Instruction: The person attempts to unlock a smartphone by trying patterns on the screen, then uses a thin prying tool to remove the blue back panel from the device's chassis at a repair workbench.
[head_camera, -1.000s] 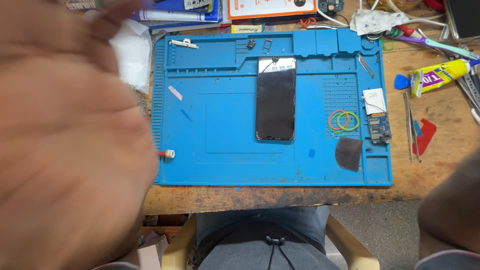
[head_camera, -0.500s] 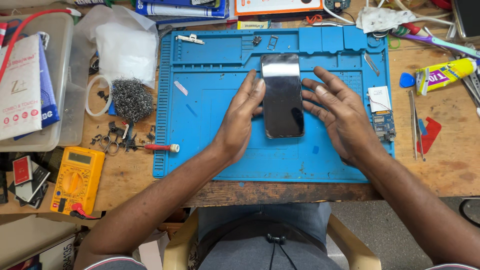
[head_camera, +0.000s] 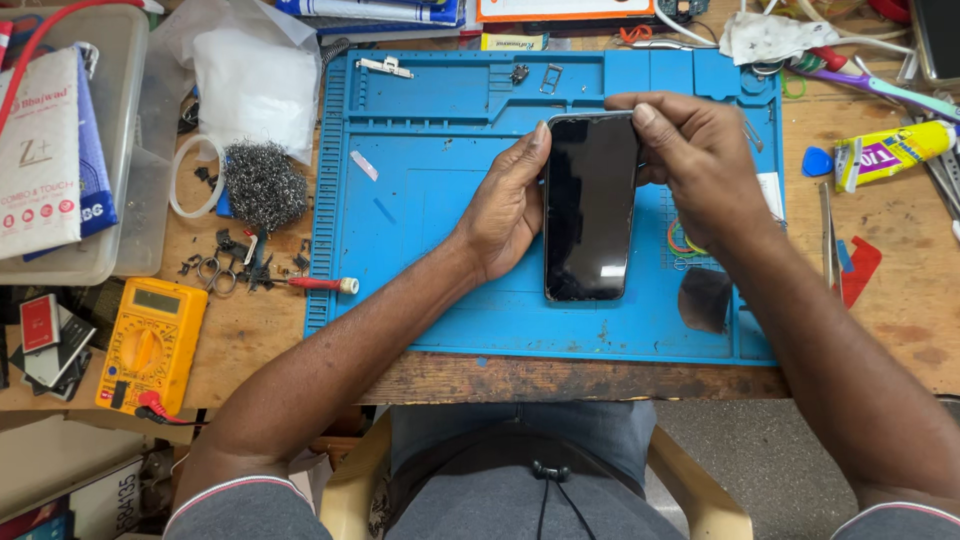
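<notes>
Nearest the camera: the person's lap and the front edge of the wooden bench. Both forearms extend from here onto the blue work mat, which covers the centre of the bench.

The smartphone lies on the mat, screen up and dark, long axis running away from the person. The left hand grips the phone's left edge, thumb tip at the upper left corner, palm resting on the mat. The right hand closes over the upper right corner, fingers curled across the top edge. Both hands grasp the phone; neither holds a tool.

Just right of the phone, partly under the right wrist, lie coloured rubber bands and a dark square pad.

Status, as judged from this view: the phone appears closed, with the screen seated in the body. No seam or opening is visible. Whether the hands are pressing the screen down or starting to lift it cannot be told.

Left of the mat: a red-handled screwdriver, a yellow multimeter, a wad of steel wool and loose small parts.

Far side: small metal parts in the mat's upper trays. At the right, a glue tube and a blue pick
</notes>
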